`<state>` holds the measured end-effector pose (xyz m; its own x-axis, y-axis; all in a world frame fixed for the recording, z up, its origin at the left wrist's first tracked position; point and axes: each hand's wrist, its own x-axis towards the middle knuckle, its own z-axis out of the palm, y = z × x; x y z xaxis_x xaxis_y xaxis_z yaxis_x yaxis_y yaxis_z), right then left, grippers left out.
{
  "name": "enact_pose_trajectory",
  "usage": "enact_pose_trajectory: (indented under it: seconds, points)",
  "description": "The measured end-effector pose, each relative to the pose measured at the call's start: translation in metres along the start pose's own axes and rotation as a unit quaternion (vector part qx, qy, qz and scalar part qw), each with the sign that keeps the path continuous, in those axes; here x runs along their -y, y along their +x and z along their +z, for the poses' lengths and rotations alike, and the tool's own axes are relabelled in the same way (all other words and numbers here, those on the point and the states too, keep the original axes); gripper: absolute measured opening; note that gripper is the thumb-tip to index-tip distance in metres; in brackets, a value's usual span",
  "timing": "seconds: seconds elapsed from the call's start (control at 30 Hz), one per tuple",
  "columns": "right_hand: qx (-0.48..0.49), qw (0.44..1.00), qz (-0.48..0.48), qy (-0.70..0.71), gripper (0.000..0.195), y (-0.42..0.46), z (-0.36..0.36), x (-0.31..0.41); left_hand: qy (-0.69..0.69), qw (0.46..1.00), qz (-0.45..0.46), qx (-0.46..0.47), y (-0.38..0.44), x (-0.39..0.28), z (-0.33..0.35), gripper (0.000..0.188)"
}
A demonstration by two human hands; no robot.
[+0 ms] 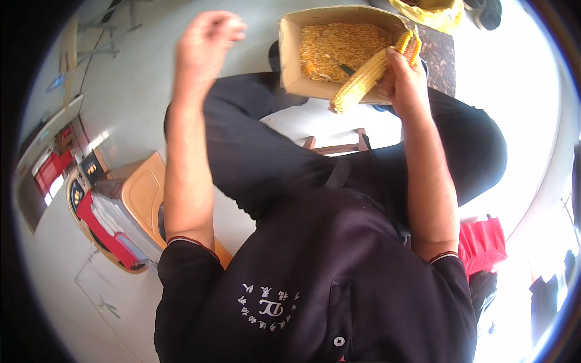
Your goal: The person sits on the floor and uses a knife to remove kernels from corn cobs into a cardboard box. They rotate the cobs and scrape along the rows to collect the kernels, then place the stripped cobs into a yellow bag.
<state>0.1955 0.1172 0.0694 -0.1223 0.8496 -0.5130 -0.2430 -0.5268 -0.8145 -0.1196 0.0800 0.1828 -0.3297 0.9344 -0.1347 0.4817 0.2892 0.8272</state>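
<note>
My right hand (406, 79) grips corn above the right side of a cardboard box. A long yellow ear of corn (361, 81) slants down across the box's near wall. Beside it in the same grasp is a partly shelled cob (412, 49), its reddish core showing between yellow rows. Loose corn kernels (345, 41) cover the bottom of the open cardboard box (289, 54). A small dark pointed object (347, 69) lies on them, too small to identify. My left hand (206, 38) is raised left of the box, blurred, fingers curled, with nothing visible in it.
The box rests by a dark speckled surface (438, 63). Past it is a yellow plastic bag (435, 16). My knees flank the box, above part of a wooden stool (338, 148). A wooden cabinet (145, 195) stands left; a red bag-like thing (482, 245) lies right.
</note>
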Motion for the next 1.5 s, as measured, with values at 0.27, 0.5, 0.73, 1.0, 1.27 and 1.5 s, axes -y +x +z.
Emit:
enact_pose_trajectory:
  seconds: [0.27,0.5,0.73,1.0,1.27,1.5]
  points:
    - [0.016,0.993,0.119,-0.006,0.027,-0.007,0.005,0.009,-0.078,0.954,-0.268,-0.114,-0.104,0.241,-0.097,0.023]
    - [0.064,0.971,0.17,-0.155,0.035,0.013,-0.007,-0.012,-0.032,0.882,-0.465,0.068,-0.343,0.447,0.097,0.019]
    - [0.132,0.949,0.144,-0.248,0.033,0.02,0.05,0.003,0.074,0.893,-0.431,0.105,-0.328,0.43,0.117,0.038]
    - [0.15,0.946,0.203,-0.202,0.036,-0.021,0.15,0.018,-0.007,0.85,-0.521,-0.079,-0.292,0.453,0.133,0.062]
    - [0.136,0.95,0.21,-0.188,0.036,-0.017,0.142,0.025,0.06,0.879,-0.469,-0.06,-0.265,0.466,0.142,0.048]
    - [0.114,0.947,0.245,-0.176,0.031,0.01,0.128,0.012,0.053,0.889,-0.455,-0.019,-0.238,0.471,0.162,0.041]
